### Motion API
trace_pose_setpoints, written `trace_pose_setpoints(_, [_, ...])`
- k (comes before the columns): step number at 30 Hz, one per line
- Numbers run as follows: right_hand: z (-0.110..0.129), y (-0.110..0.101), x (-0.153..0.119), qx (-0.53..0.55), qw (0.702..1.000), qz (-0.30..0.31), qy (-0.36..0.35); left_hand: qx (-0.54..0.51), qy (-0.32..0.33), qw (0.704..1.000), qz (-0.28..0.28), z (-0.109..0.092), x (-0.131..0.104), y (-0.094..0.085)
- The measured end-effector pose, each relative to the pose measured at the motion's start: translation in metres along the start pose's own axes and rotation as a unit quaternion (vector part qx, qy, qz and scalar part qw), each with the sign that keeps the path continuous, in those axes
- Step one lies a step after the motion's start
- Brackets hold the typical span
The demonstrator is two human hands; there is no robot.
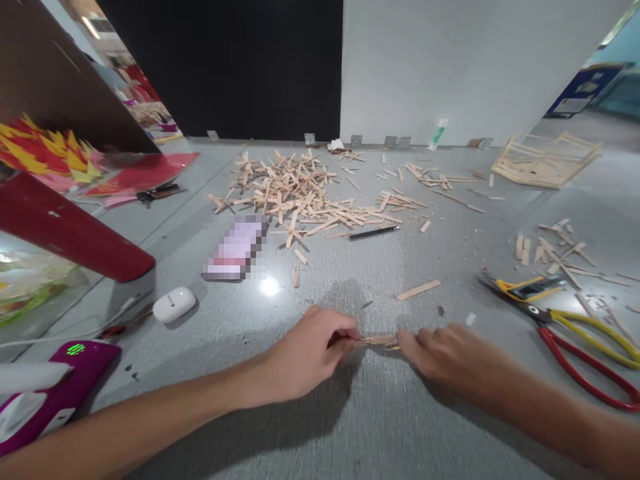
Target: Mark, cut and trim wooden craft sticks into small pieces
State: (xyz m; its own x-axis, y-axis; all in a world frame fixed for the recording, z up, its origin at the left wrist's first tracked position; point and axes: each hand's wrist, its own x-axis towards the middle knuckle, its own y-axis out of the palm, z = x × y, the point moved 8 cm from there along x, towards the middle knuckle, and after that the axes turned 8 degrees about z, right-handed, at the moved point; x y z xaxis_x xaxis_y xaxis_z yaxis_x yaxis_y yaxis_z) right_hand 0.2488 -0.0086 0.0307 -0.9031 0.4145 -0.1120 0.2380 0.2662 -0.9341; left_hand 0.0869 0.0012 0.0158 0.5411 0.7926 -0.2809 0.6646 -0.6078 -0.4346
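Observation:
Between my two hands lies a short bundle of thin wooden strips (380, 340), low over the grey table. My left hand (320, 347) pinches its left end between thumb and fingers. At its right end, my right hand (440, 350) has its fingers closed on the strips, slightly blurred. Just beyond the hands rests a single flat wooden strip (419, 290). A large pile of wooden strips (287, 187), some crossed, spreads farther back, with a black pen (374, 233) at its front edge.
Red-and-yellow handled cutters (545, 317) and a yellow cutter knife (537, 288) lie right, near scattered wood scraps (565, 247). A wooden frame (547, 163) stands back right. Left are a phone (237, 247), white case (174, 305), purple device (90, 367) and red cylinder (75, 227).

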Motion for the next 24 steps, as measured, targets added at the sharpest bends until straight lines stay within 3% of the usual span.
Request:
trace_pose_setpoints(3, [0.009,0.001,0.000,0.004,0.999,0.026,0.020,0.015,0.001,1.000,-0.021,0.000,-0.002,0.003])
trace_pose_setpoints(8, [0.030,-0.007,-0.003,-0.017,0.985,0.072,0.159,0.044,0.007,0.998,-0.047,0.001,-0.008,0.007])
trace_pose_setpoints(10, [0.025,-0.005,0.003,0.002,0.992,0.064,0.113,0.050,-0.010,0.997,-0.058,0.004,-0.009,0.007])
trace_pose_setpoints(12, [0.012,0.001,0.011,0.022,0.997,0.066,0.029,0.058,-0.028,0.996,-0.061,0.005,-0.010,0.007])
trace_pose_setpoints(14, [-0.007,0.004,0.016,0.030,0.997,0.069,-0.004,0.069,-0.034,0.995,-0.059,0.004,-0.010,0.009])
trace_pose_setpoints(17, [-0.012,-0.005,0.017,0.024,0.997,0.072,-0.001,0.076,-0.031,0.995,-0.064,0.000,-0.012,0.009])
trace_pose_setpoints(21, [0.009,-0.023,0.012,-0.033,0.997,0.063,0.035,0.073,-0.028,0.994,-0.076,-0.004,-0.013,0.006])
trace_pose_setpoints(24, [0.006,-0.013,0.016,-0.021,0.996,0.087,0.005,0.071,-0.029,0.994,-0.073,-0.002,-0.011,0.005])
